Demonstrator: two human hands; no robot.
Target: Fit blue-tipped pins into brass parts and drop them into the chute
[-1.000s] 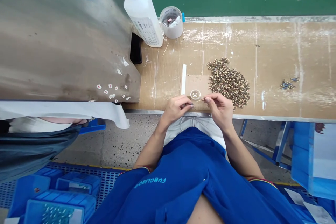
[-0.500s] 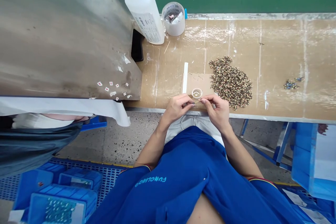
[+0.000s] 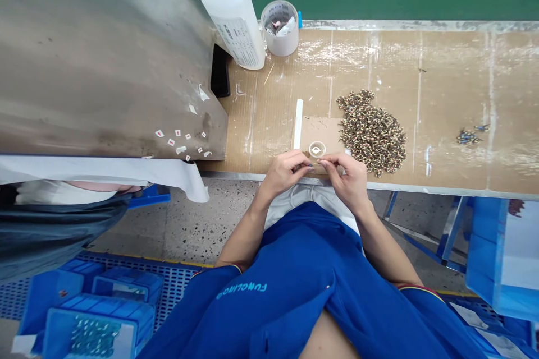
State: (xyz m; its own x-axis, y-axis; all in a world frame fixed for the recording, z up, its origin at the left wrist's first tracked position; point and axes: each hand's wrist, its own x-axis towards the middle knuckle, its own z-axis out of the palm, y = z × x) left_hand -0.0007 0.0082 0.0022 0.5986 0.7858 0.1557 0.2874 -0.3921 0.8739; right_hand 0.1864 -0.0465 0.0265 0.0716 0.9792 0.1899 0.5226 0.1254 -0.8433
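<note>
Both hands meet at the table's front edge, fingertips almost touching. My left hand (image 3: 287, 170) is closed in a pinch on something too small to make out. My right hand (image 3: 347, 175) pinches a thin toothpick (image 3: 315, 163), mostly hidden by the fingers, its tip at the left fingertips. Just beyond the fingers lies a small round clear dish (image 3: 317, 149) with a pale mark inside, on a piece of cardboard (image 3: 322, 126). To the right of it is a large heap of tiny brown-and-cream parts (image 3: 373, 133).
A white strip (image 3: 298, 123) lies left of the dish. Farther back are a toothpick (image 3: 269, 74), a white bottle (image 3: 236, 22), a tape-roll cup (image 3: 281, 31) and a black phone (image 3: 219, 72). Small blue parts (image 3: 468, 136) lie right. A person's sleeve (image 3: 63, 230) shows at left.
My right hand has shifted slightly left, bringing its fingertips closer to the left ones, and less of the toothpick shows. The left hand stays in place.
</note>
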